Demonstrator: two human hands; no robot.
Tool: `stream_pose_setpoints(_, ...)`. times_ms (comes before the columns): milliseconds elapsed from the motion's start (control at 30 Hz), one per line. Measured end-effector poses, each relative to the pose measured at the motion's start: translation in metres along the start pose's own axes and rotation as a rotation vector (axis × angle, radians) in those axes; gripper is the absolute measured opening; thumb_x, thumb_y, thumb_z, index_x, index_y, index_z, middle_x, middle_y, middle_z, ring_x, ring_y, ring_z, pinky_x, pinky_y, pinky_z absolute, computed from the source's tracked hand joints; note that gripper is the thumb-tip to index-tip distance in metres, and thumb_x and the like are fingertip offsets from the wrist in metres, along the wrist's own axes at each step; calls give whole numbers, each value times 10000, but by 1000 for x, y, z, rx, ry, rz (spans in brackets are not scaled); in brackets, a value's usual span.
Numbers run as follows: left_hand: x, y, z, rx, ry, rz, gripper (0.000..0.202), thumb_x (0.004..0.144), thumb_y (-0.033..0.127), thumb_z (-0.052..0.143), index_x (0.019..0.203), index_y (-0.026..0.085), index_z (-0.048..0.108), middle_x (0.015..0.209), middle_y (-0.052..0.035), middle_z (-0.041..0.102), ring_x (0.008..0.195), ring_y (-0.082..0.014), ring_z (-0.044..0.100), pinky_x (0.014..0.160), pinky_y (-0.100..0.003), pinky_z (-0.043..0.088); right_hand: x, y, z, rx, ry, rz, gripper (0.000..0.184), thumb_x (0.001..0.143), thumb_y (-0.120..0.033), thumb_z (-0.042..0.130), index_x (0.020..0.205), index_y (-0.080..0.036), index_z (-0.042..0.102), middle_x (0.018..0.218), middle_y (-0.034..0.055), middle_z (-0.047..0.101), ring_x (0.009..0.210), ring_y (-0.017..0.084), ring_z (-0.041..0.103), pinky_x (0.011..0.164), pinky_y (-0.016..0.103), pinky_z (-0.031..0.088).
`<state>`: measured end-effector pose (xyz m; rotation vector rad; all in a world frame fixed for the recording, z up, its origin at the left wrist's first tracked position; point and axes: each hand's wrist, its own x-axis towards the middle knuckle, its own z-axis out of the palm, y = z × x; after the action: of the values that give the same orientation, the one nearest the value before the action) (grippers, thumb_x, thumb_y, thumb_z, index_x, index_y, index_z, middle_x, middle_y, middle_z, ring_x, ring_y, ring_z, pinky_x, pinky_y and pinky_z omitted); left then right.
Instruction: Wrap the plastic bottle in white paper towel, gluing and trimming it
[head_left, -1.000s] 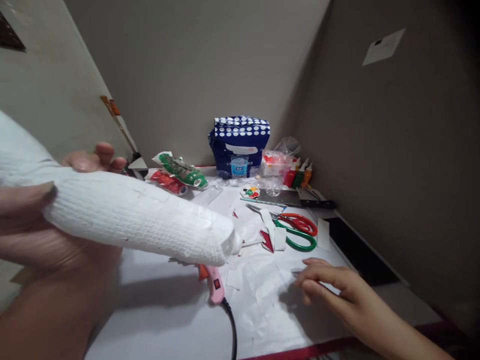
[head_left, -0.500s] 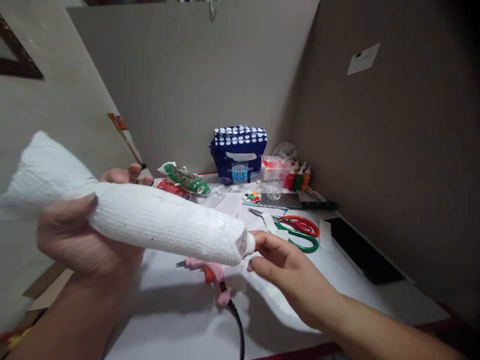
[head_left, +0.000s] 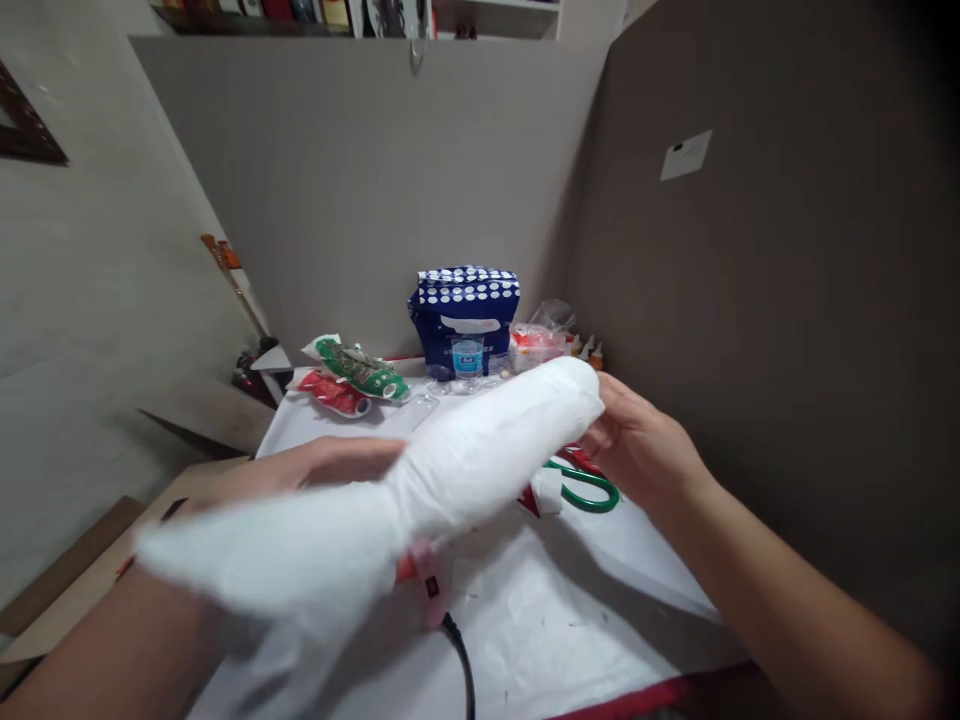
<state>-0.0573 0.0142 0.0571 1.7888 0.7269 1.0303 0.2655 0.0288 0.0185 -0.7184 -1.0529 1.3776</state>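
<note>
The white, flare-tailed, paper-like bundle [head_left: 480, 450] now tilts blunt end up over the white-covered bench [head_left: 517, 620] — seemingly for two-handed support: right hand [head_left: 649, 445] curls its fingers at the tip, left hand [head_left: 337, 462] hides its own — pinch unclear.

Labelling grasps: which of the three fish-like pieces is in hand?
The white piece, held up; the green piece and red piece lie together farther back, at left.

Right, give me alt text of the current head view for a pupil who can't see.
A white bundle, partly blurred, is held above a white table, the left grip partly hidden behind its middle, the right grip at its far end. A pink glue gun lies below; a blue bag stands behind.
</note>
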Motion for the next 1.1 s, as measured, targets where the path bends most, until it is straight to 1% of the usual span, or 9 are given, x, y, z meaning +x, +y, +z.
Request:
stream_pose_setpoints(133,9,-19,-3,-72,-415,-187,728,553,372,771,1257,243,640,1162,-148,690,1001,-426,659,836,-538,532,14,-11,2,-92,-108,43,155,794,-334,711,845,-195,667,848,15,657,753,147,612,721,280,511)
stream_pose_setpoints(233,9,-34,9,-155,-431,-313,729,779,607,565,1393,219,494,1332,-144,587,1127,-375,599,954,-492,473,17,-2,25,-159,-197,16,179,804,-318,689,725,-176,613,735,-9,601,666,115,564,663,257,479)
stream_pose_setpoints(400,7,-23,32,-151,-547,-505,590,754,466,708,1216,112,608,949,-146,738,840,-296,692,714,-351,552,10,18,60,-249,-259,-147,165,858,-358,622,816,-201,592,794,-17,588,712,113,551,678,246,465)
stream_pose_setpoints(533,6,-15,28,-276,-358,-537,571,638,368,785,1134,127,637,912,-122,746,782,-285,698,662,-334,558,23,24,36,-808,-186,-306,280,1009,-381,346,1249,-258,422,1129,45,621,861,130,632,753,281,532)
stream_pose_setpoints(667,4,-15,19,-423,-88,-649,445,613,337,760,990,115,675,867,-152,754,799,-341,711,673,-423,580,51,45,-17,-1176,-178,-213,176,933,-310,578,1028,-168,620,1036,78,659,971,210,624,883,405,510)
stream_pose_setpoints(733,3,-14,16,-487,-18,-711,422,612,340,745,956,104,685,867,-181,756,835,-371,710,713,-488,576,59,62,-36,-1298,-194,-148,248,941,-320,579,1138,-173,611,1174,83,623,999,209,625,863,419,530)
stream_pose_setpoints(900,1,-13,9,-630,102,-751,473,614,303,743,1064,171,689,953,-146,766,833,-370,713,743,-589,556,63,87,-48,-1389,-199,-84,295,947,-320,573,1207,-182,582,1235,91,597,1027,218,622,865,428,536)
stream_pose_setpoints(1033,6,-15,6,-614,104,-702,465,600,276,746,1047,152,722,973,-153,767,849,-381,712,717,-559,578,64,76,-45,-1271,-187,-107,282,944,-321,578,1182,-171,592,1195,83,614,994,209,631,842,416,542)
stream_pose_setpoints(1100,9,-17,6,-575,77,-669,441,579,272,757,996,129,746,941,-170,769,791,-387,719,697,-551,586,63,63,-44,-1159,-174,-129,221,923,-324,604,1048,-144,627,1032,60,659,892,190,648,787,381,550)
